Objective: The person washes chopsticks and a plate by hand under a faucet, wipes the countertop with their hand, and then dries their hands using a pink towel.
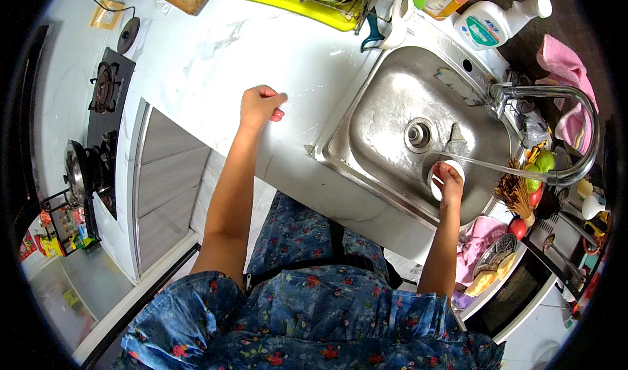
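Observation:
My right hand (448, 183) grips a small white bowl or cup (457, 168) low in the stainless steel sink (392, 85), its thumb or fingers over the rim. Beside it, a stream of water runs from the chrome faucet (591, 119) toward the drain (418, 135). My left hand (263, 106) is over the white marbled counter (206, 61), left of the sink, with its fingers curled and the thumb pointing right. Nothing can be made out in it, though the inside of the fingers is partly hidden.
A yellow-green dish rack tray (289, 8) stands at the back. Bottles, including a white spray bottle (483, 25), line the sink's far edge. Right of the sink are a bundle of thin sticks (515, 188), tomatoes and a pink cloth (478, 237). A gas stove (110, 90) lies far left.

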Tool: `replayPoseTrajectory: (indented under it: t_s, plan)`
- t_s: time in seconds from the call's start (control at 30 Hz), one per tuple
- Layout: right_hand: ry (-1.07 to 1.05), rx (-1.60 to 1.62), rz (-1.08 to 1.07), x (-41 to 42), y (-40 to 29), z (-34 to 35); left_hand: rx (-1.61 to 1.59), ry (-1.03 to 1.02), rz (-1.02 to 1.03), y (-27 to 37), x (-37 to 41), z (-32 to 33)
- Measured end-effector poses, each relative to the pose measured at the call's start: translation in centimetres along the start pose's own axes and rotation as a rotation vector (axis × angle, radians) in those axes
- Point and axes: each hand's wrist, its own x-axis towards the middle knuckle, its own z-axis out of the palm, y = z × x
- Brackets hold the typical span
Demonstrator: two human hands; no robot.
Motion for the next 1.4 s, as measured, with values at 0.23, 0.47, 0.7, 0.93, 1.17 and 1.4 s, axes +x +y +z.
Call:
replayPoseTrajectory:
  t_s: [0.23, 0.47, 0.7, 0.93, 1.17, 1.4]
  plan:
    - [0.019, -0.013, -0.011, -0.3, -0.4, -0.2, -0.114, 0.109, -0.024, 2.3, 2.6, -0.7]
    - [0.037, 0.003, 0.012, -0.4, 0.3, -0.6, 0.118, 0.111, -0.018, 2.9, 4.8, -0.7]
    - [0.026, 0.086, 0.005, -0.1, 0.7, -0.1, -0.031, 0.074, -0.171, 3.6, 6.1, -0.7]
    - [0.029, 0.148, -0.013, 0.2, -0.9, -1.0, -0.002, 0.077, -0.175, 3.6, 5.2, -1.1]
    - [0.028, 0.222, -0.033, 0.8, -1.6, -2.7, 0.495, 0.266, 0.971, 3.1, 4.4, 7.3]
    - [0.051, 0.29, 0.027, -0.4, -1.0, -3.1, 0.615, 0.035, 1.108, 4.7, 5.7, 14.0]
